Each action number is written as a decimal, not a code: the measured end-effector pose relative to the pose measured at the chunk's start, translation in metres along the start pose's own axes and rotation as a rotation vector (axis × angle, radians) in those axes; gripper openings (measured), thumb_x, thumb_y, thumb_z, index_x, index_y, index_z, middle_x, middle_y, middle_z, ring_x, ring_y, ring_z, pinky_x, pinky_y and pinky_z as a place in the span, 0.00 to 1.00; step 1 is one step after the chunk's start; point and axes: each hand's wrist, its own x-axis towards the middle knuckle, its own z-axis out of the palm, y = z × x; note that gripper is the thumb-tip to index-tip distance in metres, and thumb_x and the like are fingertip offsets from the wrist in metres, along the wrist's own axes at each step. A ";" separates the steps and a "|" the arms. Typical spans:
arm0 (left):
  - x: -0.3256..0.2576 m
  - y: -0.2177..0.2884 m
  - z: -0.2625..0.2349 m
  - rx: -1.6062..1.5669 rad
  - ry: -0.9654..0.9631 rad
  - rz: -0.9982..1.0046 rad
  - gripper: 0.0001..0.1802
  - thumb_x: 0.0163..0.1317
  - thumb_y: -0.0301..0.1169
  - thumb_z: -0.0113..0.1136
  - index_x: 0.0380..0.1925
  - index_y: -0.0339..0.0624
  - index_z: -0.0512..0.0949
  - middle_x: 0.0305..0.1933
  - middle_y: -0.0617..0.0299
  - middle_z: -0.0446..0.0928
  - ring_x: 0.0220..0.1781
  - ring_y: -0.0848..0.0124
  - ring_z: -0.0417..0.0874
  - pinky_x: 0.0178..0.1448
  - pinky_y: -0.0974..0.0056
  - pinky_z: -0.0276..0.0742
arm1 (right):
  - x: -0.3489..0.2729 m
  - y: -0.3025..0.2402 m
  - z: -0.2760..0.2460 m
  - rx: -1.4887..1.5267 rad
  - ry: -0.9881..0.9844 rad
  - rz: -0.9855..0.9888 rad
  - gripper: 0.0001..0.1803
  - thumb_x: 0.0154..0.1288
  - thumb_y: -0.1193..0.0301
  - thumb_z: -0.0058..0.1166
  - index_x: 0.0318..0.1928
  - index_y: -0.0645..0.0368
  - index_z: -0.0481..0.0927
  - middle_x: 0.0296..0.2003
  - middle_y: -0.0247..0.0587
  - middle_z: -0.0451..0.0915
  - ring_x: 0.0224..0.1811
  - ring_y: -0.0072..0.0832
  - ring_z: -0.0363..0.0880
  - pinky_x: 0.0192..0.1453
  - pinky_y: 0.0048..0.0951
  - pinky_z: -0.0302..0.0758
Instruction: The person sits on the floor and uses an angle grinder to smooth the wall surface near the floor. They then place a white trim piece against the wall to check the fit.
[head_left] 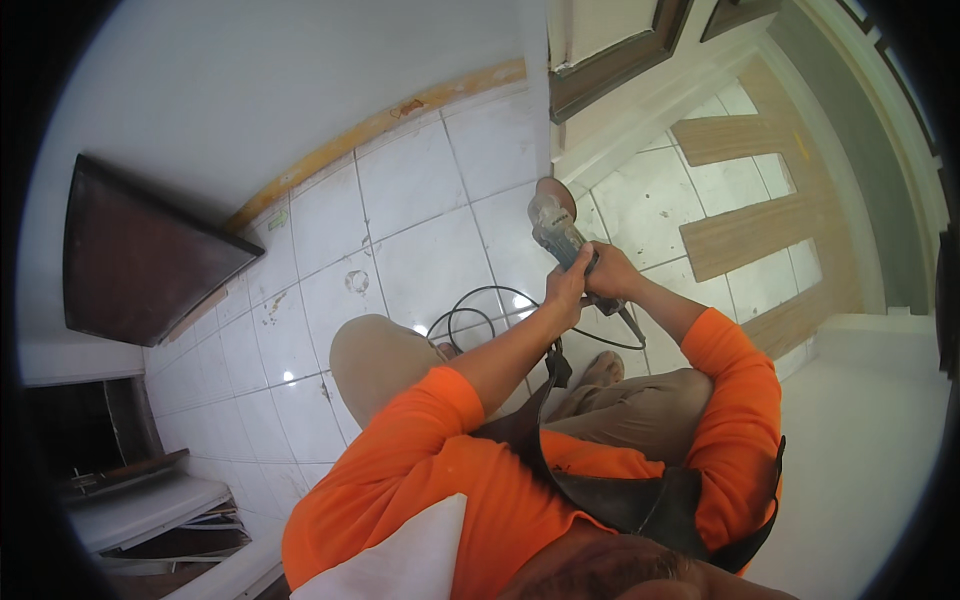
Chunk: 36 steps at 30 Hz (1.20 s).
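Both my hands are wrapped round an angle grinder (pixel 556 228) held out in front of me. My left hand (pixel 567 288) grips its body from the left side, thumb along the top. On the other side, my right hand (pixel 612 272) closes round the rear of the body. A reddish-brown disc (pixel 560 194) sits at the tool's far end, close to the bottom corner of the wall and door frame; whether it touches cannot be made out. From the rear, a black power cord (pixel 470 292) loops over the floor near my knees.
White tiles (pixel 420 265) with dirt spots cover the floor. Wood-look planks (pixel 745 235) lie on the tiles at the right. A dark brown wooden panel (pixel 150 255) leans at the left wall. Dark-framed door parts (pixel 620 60) stand ahead, and an open cabinet (pixel 150 510) is at lower left.
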 end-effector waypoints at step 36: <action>0.004 0.002 -0.005 0.017 -0.119 0.065 0.42 0.71 0.60 0.65 0.71 0.39 0.68 0.67 0.55 0.76 0.65 0.59 0.81 0.63 0.43 0.83 | -0.004 -0.007 -0.003 -0.129 0.099 -0.036 0.35 0.45 0.55 0.73 0.50 0.66 0.80 0.43 0.62 0.87 0.48 0.56 0.88 0.56 0.47 0.83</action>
